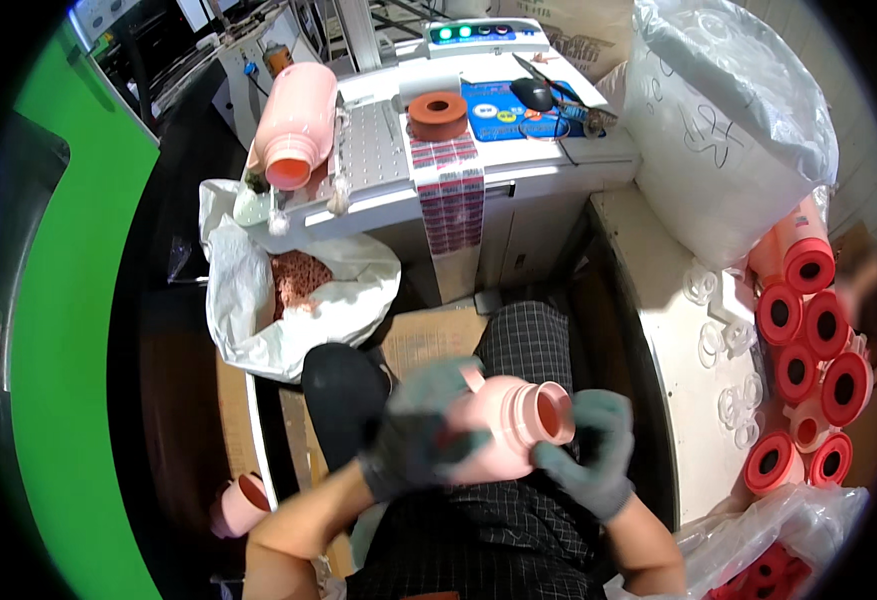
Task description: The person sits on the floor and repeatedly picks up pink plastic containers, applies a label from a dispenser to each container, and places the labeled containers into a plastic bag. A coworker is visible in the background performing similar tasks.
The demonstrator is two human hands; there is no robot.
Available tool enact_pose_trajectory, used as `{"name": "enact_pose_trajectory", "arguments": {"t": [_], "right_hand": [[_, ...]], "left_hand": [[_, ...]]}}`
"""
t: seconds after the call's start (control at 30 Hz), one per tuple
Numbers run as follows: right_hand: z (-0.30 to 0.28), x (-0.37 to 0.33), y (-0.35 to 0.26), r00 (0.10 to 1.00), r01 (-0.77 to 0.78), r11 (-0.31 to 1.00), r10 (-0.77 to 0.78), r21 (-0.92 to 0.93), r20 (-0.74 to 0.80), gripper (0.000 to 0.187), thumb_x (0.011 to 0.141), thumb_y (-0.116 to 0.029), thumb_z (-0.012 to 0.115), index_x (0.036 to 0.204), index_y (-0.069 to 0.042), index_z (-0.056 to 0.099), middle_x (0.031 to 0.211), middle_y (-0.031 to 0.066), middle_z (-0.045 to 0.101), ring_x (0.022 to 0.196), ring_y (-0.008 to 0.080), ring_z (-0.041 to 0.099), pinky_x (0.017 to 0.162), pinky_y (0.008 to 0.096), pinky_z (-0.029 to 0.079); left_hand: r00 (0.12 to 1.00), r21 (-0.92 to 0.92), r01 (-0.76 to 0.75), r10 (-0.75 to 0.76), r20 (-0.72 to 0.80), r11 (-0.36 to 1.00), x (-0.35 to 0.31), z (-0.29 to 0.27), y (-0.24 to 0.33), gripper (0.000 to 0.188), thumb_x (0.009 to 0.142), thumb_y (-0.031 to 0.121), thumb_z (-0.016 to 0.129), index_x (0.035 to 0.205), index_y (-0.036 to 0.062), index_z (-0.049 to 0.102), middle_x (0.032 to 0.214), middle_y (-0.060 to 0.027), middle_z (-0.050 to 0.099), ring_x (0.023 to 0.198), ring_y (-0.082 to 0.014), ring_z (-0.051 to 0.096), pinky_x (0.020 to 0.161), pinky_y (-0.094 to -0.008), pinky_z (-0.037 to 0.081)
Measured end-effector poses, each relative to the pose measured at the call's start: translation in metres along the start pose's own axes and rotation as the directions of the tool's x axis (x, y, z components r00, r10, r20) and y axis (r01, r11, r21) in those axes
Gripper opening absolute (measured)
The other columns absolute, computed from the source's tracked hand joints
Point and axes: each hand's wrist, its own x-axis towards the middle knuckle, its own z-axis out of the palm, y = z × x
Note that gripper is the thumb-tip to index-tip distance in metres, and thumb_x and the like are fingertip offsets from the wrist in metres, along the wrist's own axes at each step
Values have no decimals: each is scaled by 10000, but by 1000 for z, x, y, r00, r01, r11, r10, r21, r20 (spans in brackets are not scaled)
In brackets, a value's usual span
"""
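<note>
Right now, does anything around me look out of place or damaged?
A lone pink container appears tilted at the lower left, apart from the red-topped ones on your right. Clear rings lie loosely scattered on the right-hand bench. The pink bottle you're holding shows no obvious damage.

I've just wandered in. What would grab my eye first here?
Probably the pink bottle above the lap, held in the gloved left hand, with the right hand at its open mouth. Next, the red-rimmed pink containers piled at the far right. A bright green surface also stands out along the left side.
</note>
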Motion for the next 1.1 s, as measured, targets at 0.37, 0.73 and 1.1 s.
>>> {"name": "enact_pose_trajectory", "arguments": {"t": [0.37, 0.73, 1.1], "right_hand": [[-37, -68, 25, 454, -861, 292, 811, 416, 369, 585, 919, -245, 716, 1375, 64, 517, 1150, 138, 682, 992, 170, 674, 866, 307, 573], [-32, -36, 49, 853, -422, 882, 465, 211, -236, 1051, 837, -391, 819, 1606, 24, 234, 1571, 205, 393, 1432, 320, 441, 1187, 444, 369], [-12, -54, 56, 806, -459, 799, 559, 388, -197, 1288, 760, -385, 942, 1634, 52, 104, 1591, 268, 376, 1397, 338, 505, 1125, 471, 469]], "left_hand": [[853, 69, -519, 513, 96, 852, 0, 54, 54, 329, 876, 409, 748, 1066, 140, 760, 1225, -118, 706, 1230, -313, 646, 1000, -436, 555], [931, 550, 109, 108, -347, 828, 232, -65, -177, 472, 817, 353, 828, 1193, 96, 708, 1072, -93, 710, 1083, -314, 639, 976, -445, 509], [966, 466, 210, -107, -237, 860, 265, -69, -186, 308, 768, 325, 850, 968, 98, 795, 1023, -78, 714, 973, -292, 667, 883, -410, 533]]}}
